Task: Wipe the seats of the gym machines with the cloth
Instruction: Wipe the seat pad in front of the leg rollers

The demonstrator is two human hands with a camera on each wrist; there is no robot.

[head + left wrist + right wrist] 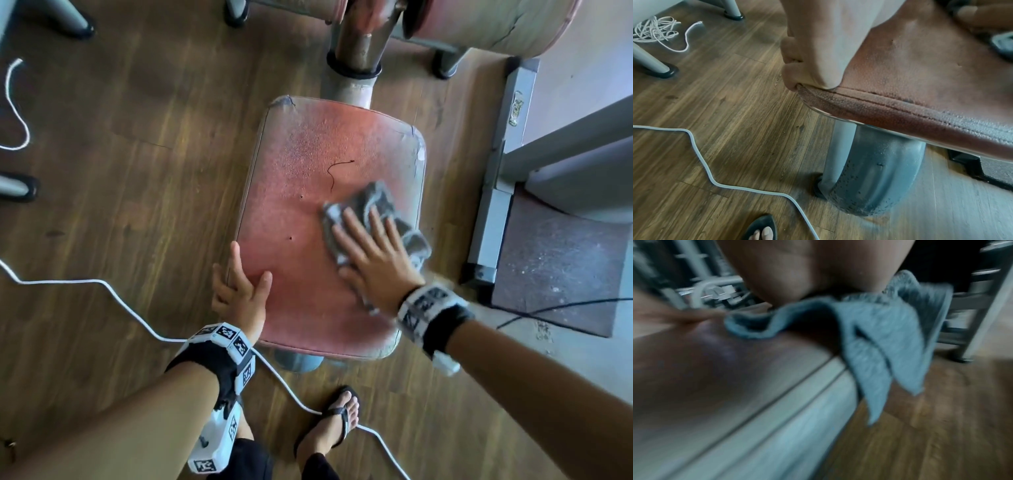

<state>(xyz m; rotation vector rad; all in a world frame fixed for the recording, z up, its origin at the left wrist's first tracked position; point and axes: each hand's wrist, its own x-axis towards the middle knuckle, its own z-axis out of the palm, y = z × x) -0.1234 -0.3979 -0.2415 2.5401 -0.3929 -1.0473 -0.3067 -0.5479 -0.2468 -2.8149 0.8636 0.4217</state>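
Head view: right hand (371,255) flat, fingers straight, pressing grey cloth (373,202) onto right side of red seat (294,212); one cloth corner hanging over seat edge. Left hand (239,286) at seat's near left edge, thumb on top, fingers curled over edge. White cable (113,291) lying on wooden floor (137,171).

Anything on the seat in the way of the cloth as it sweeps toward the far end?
Only a thin dark thread, lying loose just beyond the cloth that the right hand presses flat. The left hand grips the seat at its near left edge, off that path.
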